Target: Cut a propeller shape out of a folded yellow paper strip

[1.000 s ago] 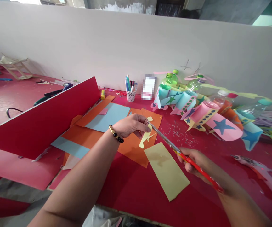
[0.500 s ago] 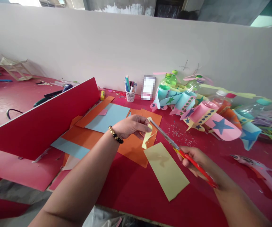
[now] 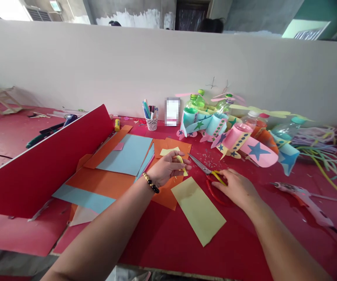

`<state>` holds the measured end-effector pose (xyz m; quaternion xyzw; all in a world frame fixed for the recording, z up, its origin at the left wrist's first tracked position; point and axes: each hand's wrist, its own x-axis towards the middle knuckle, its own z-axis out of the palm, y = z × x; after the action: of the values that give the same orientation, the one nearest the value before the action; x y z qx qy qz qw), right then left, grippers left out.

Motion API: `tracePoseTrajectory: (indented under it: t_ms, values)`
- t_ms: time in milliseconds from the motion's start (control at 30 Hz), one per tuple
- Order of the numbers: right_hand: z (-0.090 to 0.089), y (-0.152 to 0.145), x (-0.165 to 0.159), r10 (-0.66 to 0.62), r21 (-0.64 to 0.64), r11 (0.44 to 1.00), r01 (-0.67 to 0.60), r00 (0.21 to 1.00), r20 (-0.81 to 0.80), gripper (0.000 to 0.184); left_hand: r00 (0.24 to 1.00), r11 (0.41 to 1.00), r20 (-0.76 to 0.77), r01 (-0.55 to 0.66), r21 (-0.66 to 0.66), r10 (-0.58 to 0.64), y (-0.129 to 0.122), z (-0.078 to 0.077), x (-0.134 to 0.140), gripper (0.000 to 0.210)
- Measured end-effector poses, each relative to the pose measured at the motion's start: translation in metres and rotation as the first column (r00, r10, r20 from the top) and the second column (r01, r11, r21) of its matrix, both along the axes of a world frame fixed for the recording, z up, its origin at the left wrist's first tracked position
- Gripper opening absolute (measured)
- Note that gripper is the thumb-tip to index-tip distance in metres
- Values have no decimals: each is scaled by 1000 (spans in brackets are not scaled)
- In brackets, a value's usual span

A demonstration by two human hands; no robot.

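Observation:
My left hand [image 3: 168, 168], with a beaded bracelet on its wrist, pinches a small curved strip of yellow paper [image 3: 181, 160] above orange sheets. A yellow paper scrap [image 3: 170, 151] lies just behind it. On the red table, my right hand [image 3: 237, 186] grips the yellow handle of the scissors [image 3: 205, 168]. Their blades point to the far left, and the red handle rests nearer me. Between my hands and closer to me lies a pale yellow paper rectangle [image 3: 198, 212]. An orange sheet [image 3: 165, 199] is partly under my left hand.
Bottle-and-paper airplanes [image 3: 238, 136] stand at the back right. A pink glue gun [image 3: 303, 199] lies on the right. Behind are a pen cup [image 3: 151, 124] and a phone [image 3: 172, 112]. Blue sheets [image 3: 126, 154] and a red board [image 3: 54, 160] are on the left.
My right hand has lowered the scissors from the air onto the table, where they lie flat. The left hand's fingers have loosened around the yellow strip. The view has shifted a little.

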<state>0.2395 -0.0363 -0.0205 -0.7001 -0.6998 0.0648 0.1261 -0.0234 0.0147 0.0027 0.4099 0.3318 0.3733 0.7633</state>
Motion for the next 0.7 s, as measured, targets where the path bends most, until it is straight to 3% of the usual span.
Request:
tracePoseTrajectory:
  t_ms: [100,167,233,300,500,700]
  values:
    - [6,-4,-10,58,96,995,-31,955,-292,33,1000,999,-24,-1,47,2,-6,2,5,44]
    - [9,-8,-24,96,32,995,-95,829,-551,34,999,997,-33,-6,73,8,-12,4,10,43]
    - [11,-11,-41,81,-45,987,-156,712,-698,34,999,996,-34,-22,89,26,-17,6,16,43]
    - [13,-13,-57,99,-43,981,-189,678,-729,32,999,994,-27,-42,100,45,-21,7,22,43]
    - [18,-11,-76,121,9,987,-159,715,-689,29,990,981,-57,-116,157,126,-24,0,30,33]
    - [20,-1,-77,-1,-134,972,-194,567,-824,23,983,982,-92,-148,115,159,-18,-4,26,26]
